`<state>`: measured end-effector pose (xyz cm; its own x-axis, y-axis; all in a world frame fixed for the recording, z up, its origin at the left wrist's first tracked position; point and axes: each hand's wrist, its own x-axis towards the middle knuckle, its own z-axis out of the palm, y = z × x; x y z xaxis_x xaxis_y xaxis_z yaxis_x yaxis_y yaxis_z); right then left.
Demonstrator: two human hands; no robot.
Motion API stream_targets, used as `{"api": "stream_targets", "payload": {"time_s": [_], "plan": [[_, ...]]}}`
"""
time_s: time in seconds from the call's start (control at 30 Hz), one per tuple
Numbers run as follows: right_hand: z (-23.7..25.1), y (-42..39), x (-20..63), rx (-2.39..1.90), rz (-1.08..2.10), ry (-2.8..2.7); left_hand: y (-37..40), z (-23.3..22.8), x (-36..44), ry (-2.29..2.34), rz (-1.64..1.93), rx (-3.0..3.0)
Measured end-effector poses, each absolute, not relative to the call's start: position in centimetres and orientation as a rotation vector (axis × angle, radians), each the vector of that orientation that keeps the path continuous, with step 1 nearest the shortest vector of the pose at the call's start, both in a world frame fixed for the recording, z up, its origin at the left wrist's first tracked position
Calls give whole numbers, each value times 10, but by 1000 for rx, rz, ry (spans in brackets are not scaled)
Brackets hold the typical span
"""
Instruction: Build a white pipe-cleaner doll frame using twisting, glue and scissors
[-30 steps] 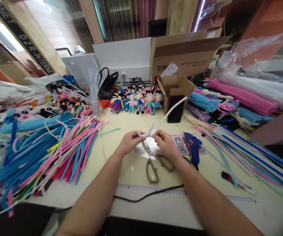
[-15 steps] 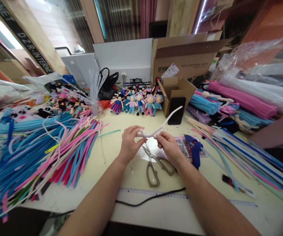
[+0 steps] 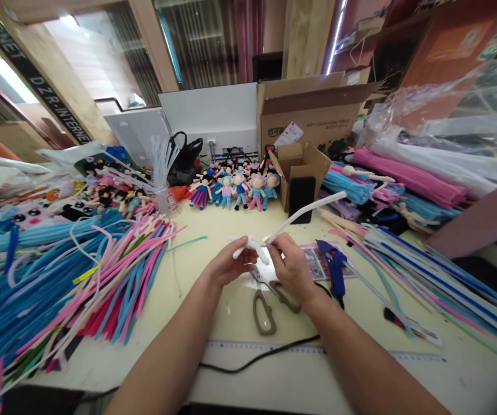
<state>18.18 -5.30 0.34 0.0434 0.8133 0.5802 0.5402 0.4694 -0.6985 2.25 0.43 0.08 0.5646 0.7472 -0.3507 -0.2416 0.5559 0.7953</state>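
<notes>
My left hand [image 3: 226, 265] and my right hand [image 3: 290, 266] meet above the middle of the cream table [image 3: 213, 230]. Both pinch a white pipe cleaner [image 3: 304, 212]. Its near end is twisted into a small bundle between my fingers. Its long free end slants up and to the right, toward a small open carton [image 3: 300, 172]. Grey-handled scissors [image 3: 269, 294] lie on the table right under my hands.
A big heap of blue and pink pipe cleaners [image 3: 67, 276] fills the left. A blue glue gun [image 3: 333, 265] lies right of my hands, with its black cord [image 3: 269, 353] over a ruler [image 3: 317, 349]. Small dolls [image 3: 235, 187] stand at the back. More pipe cleaner bundles [image 3: 421, 184] lie right.
My hands have shifted slightly and turned the twisted end; the free end of the white pipe cleaner swung lower and further right. The camera tilted a little.
</notes>
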Motion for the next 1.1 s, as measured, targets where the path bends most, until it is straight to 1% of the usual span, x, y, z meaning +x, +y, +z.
{"api": "stream_targets", "payload": {"time_s": [0.17,0.37,0.47,0.63,0.73,0.8,0.87,1.0,1.07,1.1], "plan": [[-7,-47,182,-1237,366,-1695,9,-3,14,769,748,926],[-9,-44,183,-1323,494,-1672,12,0,7,852,809,1234],[-11,-42,183,-1385,662,-1612,12,1,6,864,852,1355],[-13,-39,183,-1374,1038,-1434,10,2,7,828,923,1436],[-13,-39,182,-1343,1130,-1343,8,3,10,800,944,1418],[-13,-38,182,-1304,1091,-1312,8,3,12,807,956,1398],[-12,-38,183,-1286,975,-1302,8,2,13,850,993,1370],[-6,-41,189,-1330,578,-1359,6,0,17,1110,1194,1230],[-2,-44,191,-1322,352,-1426,4,0,21,1171,1169,1198],[0,-46,191,-1309,261,-1470,1,1,24,1152,1097,1188]]}}
